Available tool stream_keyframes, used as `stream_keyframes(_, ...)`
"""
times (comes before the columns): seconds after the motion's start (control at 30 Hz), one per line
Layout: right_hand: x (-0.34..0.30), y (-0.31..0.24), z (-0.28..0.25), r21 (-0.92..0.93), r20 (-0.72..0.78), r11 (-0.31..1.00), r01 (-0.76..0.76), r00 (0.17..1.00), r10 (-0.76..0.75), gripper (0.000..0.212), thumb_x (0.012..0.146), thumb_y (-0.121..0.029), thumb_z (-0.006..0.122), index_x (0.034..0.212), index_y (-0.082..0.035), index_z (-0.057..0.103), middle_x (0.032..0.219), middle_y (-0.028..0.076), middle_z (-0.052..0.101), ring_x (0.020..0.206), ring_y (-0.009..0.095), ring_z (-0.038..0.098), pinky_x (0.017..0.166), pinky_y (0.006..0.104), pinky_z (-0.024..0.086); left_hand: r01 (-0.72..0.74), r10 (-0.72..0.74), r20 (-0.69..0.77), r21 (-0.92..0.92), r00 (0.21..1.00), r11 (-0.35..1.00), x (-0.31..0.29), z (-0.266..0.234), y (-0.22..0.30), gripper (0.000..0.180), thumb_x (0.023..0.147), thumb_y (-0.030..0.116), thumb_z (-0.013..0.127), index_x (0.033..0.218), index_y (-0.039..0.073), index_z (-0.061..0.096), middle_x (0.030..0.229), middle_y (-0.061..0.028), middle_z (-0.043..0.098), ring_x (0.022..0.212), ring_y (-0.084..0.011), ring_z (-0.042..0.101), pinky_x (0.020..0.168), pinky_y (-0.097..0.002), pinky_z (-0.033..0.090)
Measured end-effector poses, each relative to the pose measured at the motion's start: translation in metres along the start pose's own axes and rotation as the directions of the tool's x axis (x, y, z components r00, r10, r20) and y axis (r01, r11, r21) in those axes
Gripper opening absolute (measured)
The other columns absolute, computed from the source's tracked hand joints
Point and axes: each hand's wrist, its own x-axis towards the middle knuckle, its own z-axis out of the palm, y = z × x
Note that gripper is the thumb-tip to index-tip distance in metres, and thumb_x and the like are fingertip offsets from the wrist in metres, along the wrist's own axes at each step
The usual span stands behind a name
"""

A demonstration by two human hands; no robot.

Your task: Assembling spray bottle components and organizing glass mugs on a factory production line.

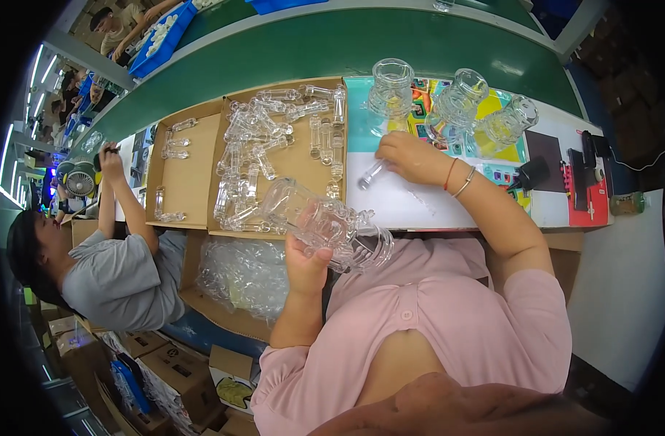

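Three glass vessels [460, 102] stand beyond the right hand [414, 158], fingers curled at a glass tube [371, 176], the pinch unclear; the left hand [307, 267] clasps a fourth vessel [321, 224].

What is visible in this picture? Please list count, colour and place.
Table: 1, green, across the upper middle
Cardboard trays: 2, brown, on table
Glass tubes: many, clear, in trays
Loose tube: 1, clear, right of trays
Printed sheets: uncounted, multicoloured, table's right part
Glass jars: 3, clear, on printed sheets
Large glass piece: 1, clear, lower centre
Plastic film: uncounted, clear, below trays
Bins: at least 2, blue, far side
Fan: 1, greyish, far left
Boxes: several, brown, lower left
Co-workers: at least 2, nearest in grey, left side
Top: 1, pink, lower right
Left hand: 1, bare, on large glass piece
Right hand: 1, bare, at loose tube
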Motion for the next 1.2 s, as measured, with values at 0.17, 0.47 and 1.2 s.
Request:
stream_keyframes(0.17,-0.035,-0.024,-0.041,0.261,-0.043,0.965,-0.035,0.998,0.048,0.026,0.067,-0.006,0.067,0.091,-0.005,0.057,0.090,0.009,0.054,0.088,0.025,0.052,0.078,0.0335,0.042,-0.026,0.011,0.071,0.206,0.997,0.978,-0.003,0.007,0.008,0.084,0.063,0.024,0.081,0.126,-0.005,0.034,0.116,-0.0141,0.051,0.108,-0.0233,0.051,0.092,-0.0365,0.042)
stream_keyframes(0.47,-0.085,-0.088,-0.082,0.577,-0.178,0.815,0.046,0.981,0.071,0.029,0.066,-0.003,0.070,0.094,-0.004,0.062,0.089,0.008,0.056,0.082,0.020,0.054,0.074,0.0289,0.043,-0.008,-0.131,0.338,0.381,0.932,0.925,-0.009,0.051,0.018,0.086,0.059,0.015,0.083,0.127,-0.006,0.034,0.122,-0.0158,0.047,0.113,-0.0239,0.047,0.091,-0.0359,0.043)
stream_keyframes(1.2,-0.125,-0.113,-0.102,0.489,-0.226,0.870,0.064,0.973,0.055,0.048,0.083,-0.037,0.057,0.114,-0.001,0.052,0.092,0.009,0.051,0.082,0.019,0.050,0.078,0.0313,0.039,-0.063,-0.112,0.434,0.369,0.894,0.927,-0.016,0.081,0.006,0.077,0.062,0.010,0.080,0.124,-0.005,0.038,0.117,-0.0150,0.051,0.106,-0.0231,0.053,0.089,-0.0347,0.044)
